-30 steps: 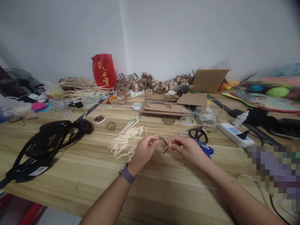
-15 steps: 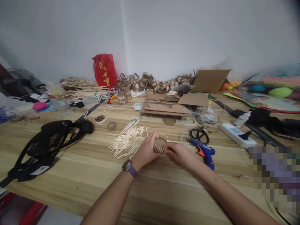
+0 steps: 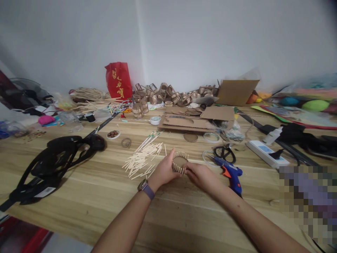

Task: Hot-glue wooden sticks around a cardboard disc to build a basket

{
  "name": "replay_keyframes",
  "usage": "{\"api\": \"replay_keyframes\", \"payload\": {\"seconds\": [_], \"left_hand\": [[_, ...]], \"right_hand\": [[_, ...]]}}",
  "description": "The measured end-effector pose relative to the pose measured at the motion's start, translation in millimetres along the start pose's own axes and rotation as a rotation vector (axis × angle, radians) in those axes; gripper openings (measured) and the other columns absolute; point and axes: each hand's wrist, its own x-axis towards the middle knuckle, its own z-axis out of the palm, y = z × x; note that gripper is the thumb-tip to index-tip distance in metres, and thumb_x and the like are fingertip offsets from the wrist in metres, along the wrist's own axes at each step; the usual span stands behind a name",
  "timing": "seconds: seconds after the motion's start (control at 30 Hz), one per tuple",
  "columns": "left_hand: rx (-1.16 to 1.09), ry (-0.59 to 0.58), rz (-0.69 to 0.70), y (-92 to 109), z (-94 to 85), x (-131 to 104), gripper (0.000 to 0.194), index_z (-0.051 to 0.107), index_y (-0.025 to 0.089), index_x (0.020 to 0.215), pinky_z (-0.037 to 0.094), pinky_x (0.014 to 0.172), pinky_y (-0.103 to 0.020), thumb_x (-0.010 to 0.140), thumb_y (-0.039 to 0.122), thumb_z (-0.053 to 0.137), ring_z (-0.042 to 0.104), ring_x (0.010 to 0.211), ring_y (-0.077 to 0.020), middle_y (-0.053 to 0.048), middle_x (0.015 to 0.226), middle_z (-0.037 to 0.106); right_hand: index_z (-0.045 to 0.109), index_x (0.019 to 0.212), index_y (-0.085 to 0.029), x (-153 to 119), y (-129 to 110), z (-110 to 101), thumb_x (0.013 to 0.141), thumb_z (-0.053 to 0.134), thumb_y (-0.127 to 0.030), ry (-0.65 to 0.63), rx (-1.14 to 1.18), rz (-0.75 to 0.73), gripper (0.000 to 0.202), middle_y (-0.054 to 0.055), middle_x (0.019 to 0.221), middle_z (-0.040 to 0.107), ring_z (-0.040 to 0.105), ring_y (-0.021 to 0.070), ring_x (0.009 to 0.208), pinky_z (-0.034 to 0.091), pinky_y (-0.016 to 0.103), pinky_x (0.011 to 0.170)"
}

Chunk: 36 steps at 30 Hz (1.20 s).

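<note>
A small round basket [image 3: 180,161], with a brown cardboard base and short pale wooden sticks standing around its edge, is held just over the table. My left hand [image 3: 165,170] is closed around its left side, thumb towards me. At its near right edge, the fingers of my right hand [image 3: 195,173] are pinched together against the sticks; whatever is between the fingertips is hidden. Loose short sticks [image 3: 142,156] lie in a pile left of the basket. To the right rests a blue glue gun [image 3: 231,173] with an orange trigger.
Cardboard sheets [image 3: 184,123], a brown ring [image 3: 190,137] and a white tape roll [image 3: 211,137] lie beyond my hands. A power strip [image 3: 267,153] is at right, black straps [image 3: 63,158] at left. Finished stick baskets [image 3: 168,95] and a red bag [image 3: 118,80] stand along the wall.
The basket has tilted slightly, so more of its inside shows. Both hands keep their hold with hardly any movement, and the view has shifted a little.
</note>
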Motion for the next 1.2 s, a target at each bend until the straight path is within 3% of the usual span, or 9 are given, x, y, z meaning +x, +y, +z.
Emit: {"api": "replay_keyframes", "payload": {"seconds": [1.2], "left_hand": [[0.048, 0.001, 0.047, -0.2, -0.7, 0.6, 0.107, 0.021, 0.019, 0.147, 0.037, 0.106, -0.044, 0.058, 0.014, 0.08, 0.042, 0.131, -0.0308, -0.017, 0.145, 0.041]], "right_hand": [[0.061, 0.09, -0.018, -1.6, 5.8, 8.4, 0.086, 0.041, -0.015, 0.028, -0.076, -0.025, 0.021, 0.01, 0.089, 0.071, 0.064, 0.0216, 0.081, 0.043, 0.029, 0.07]]}}
